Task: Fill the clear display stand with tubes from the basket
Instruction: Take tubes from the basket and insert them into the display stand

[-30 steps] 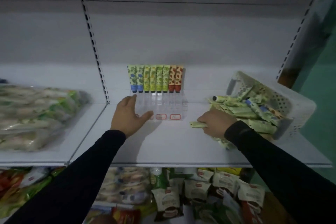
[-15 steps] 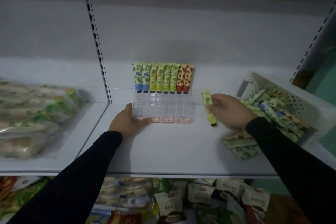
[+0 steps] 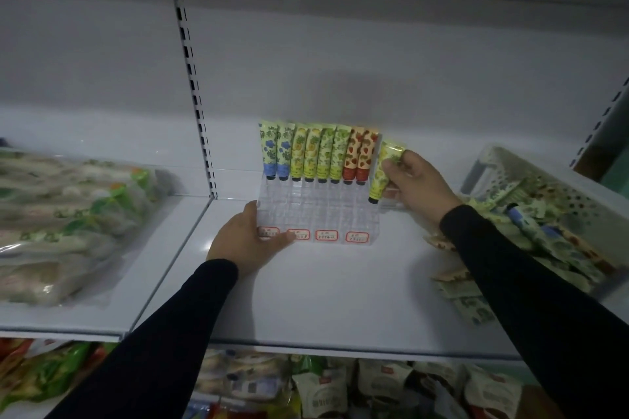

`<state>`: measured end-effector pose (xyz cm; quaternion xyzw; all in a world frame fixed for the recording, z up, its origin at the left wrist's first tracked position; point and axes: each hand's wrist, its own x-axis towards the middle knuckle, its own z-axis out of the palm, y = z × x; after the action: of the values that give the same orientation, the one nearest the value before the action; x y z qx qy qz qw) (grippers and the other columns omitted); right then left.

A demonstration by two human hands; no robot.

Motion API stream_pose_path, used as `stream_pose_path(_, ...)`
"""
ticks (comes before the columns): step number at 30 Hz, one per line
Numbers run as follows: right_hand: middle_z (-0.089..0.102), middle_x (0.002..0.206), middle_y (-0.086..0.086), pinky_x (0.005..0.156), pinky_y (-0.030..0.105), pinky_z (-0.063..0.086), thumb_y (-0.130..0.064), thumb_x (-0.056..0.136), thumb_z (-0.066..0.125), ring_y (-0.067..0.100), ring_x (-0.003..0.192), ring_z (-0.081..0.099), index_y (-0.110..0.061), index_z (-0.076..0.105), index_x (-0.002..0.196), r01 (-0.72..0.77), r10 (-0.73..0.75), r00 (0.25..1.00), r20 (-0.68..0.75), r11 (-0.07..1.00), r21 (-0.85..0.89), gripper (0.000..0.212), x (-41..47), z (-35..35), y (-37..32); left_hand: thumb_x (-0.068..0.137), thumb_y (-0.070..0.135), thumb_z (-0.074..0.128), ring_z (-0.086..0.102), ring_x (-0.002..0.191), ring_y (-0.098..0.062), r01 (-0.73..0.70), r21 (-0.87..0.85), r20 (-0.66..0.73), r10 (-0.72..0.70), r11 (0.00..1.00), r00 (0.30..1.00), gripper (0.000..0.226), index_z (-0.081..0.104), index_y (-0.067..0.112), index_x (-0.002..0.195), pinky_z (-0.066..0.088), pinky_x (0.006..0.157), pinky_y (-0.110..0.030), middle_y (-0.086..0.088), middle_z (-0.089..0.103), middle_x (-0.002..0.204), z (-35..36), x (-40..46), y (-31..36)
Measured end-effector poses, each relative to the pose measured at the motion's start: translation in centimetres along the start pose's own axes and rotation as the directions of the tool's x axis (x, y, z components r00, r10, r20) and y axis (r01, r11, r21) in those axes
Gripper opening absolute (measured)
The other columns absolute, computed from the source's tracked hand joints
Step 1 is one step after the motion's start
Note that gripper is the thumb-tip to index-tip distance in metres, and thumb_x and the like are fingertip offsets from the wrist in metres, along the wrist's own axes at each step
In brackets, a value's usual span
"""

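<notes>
The clear display stand (image 3: pixel 326 214) sits mid-shelf with red-framed labels along its front. Its back row holds several upright tubes (image 3: pixel 318 155): blue, yellow-green and red patterned, caps down. My left hand (image 3: pixel 246 237) grips the stand's front left corner. My right hand (image 3: pixel 417 185) holds a yellow-green tube (image 3: pixel 383 172) upright, cap down, just beside the stand's right end. The white perforated basket (image 3: pixel 503 167) lies tipped at the right, with several tubes (image 3: pixel 544 235) spilling out onto the shelf.
Bagged goods in clear plastic (image 3: pixel 68 224) fill the left shelf section. A slotted upright (image 3: pixel 192 78) divides the two shelves. Packets (image 3: pixel 340 388) crowd the shelf below. Loose tubes (image 3: pixel 466 296) lie under my right forearm.
My right hand took a yellow-green tube from the pile by the basket, lifted it and brought it left to the stand's right end. My left hand slid down to the stand's front corner.
</notes>
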<state>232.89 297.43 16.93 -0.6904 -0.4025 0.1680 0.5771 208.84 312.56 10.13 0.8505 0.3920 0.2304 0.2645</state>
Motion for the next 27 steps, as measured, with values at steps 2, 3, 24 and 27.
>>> stream_pose_path(2, 0.061, 0.112, 0.021, 0.071, 0.026, 0.058, -0.03, 0.096, 0.057, 0.029, 0.097, 0.067, -0.008, 0.06, 0.107, 0.074, -0.076, 0.997, -0.028, 0.995, -0.071, 0.025, 0.7, 0.7, -0.4, 0.078, 0.059, 0.07, 0.052, 0.095, -0.011, -0.004, 0.002, -0.005, 0.004, 1.0, 1.0, 0.081, 0.037, 0.016, 0.139, 0.035, 0.076, -0.023, 0.0, 0.059, 0.128, 0.0, 0.0, 0.0)
stream_pose_path(3, 0.063, 0.103, 0.017, 0.07, 0.024, 0.058, -0.027, 0.096, 0.057, 0.024, 0.089, 0.067, -0.01, 0.061, 0.101, 0.106, -0.111, 0.993, -0.046, 0.989, -0.105, 0.018, 1.0, 1.2, -0.7, 0.078, 0.059, 0.07, 0.05, 0.093, -0.009, -0.006, 0.001, -0.006, 0.006, 1.0, 1.0, 0.081, 0.037, 0.017, 0.139, 0.035, 0.076, -0.022, 0.001, 0.059, 0.127, 0.0, 0.0, 0.0)
stream_pose_path(24, 0.069, 0.083, 0.013, 0.076, 0.042, 0.055, -0.037, 0.089, 0.066, 0.026, 0.08, 0.065, 0.0, 0.065, 0.084, 0.236, -0.262, 0.964, -0.048, 0.923, -0.304, 0.037, 4.4, 10.9, -2.8, 0.075, 0.065, 0.069, 0.051, 0.094, -0.008, -0.045, -0.004, -0.04, 0.045, 0.999, 0.998, 0.077, 0.042, 0.021, 0.132, 0.036, 0.077, -0.022, 0.005, 0.059, 0.12, 0.5, 0.6, -1.3)
stream_pose_path(27, 0.067, 0.08, 0.016, 0.071, 0.035, 0.052, -0.034, 0.09, 0.066, 0.029, 0.076, 0.062, 0.002, 0.061, 0.08, 0.24, -0.261, 0.965, -0.02, 0.914, -0.328, 0.037, 4.5, 11.4, -2.7, 0.072, 0.069, 0.067, 0.058, 0.102, -0.012, -0.044, -0.023, -0.049, 0.043, 0.999, 0.998, 0.074, 0.043, 0.026, 0.128, 0.037, 0.076, -0.021, 0.009, 0.06, 0.114, 0.7, 0.8, -1.4)
